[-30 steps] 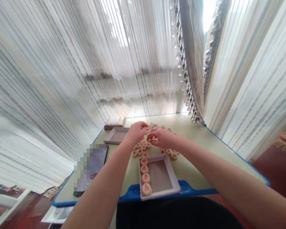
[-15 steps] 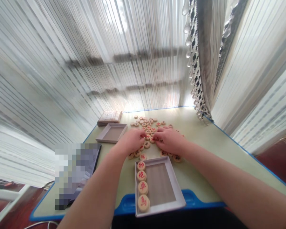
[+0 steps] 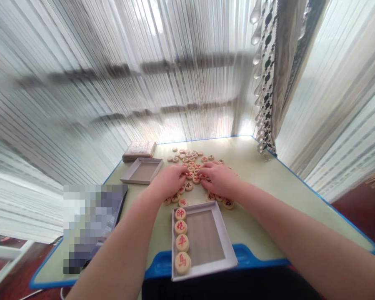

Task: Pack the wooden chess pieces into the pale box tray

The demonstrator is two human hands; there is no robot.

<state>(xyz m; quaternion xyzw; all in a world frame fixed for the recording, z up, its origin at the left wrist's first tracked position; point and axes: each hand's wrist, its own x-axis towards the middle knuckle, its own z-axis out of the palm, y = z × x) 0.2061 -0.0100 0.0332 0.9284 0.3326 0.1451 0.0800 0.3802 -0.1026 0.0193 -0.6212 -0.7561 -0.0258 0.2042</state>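
Wooden Chinese chess pieces with red or black characters lie in a loose heap on the table. At the heap's left side, my left hand rests its bent fingertips on pieces, fingers slightly apart and gripping nothing I can see. My right hand is spread over the right side, its fingertips touching pieces and its palm covering others. Close to me lies a shallow white box. A column of red-marked pieces lines its left wall, character side up; the rest of its floor is bare.
A second shallow box lies at the back left, in front of a stacked flat box. A dark, partly blurred-out device is on the left. String curtains hang beyond the blue-edged table.
The view has shifted slightly, so everything sits a little further left and higher. My fingers have moved a little among the pieces, the right ones spreading. The box's column is the same.
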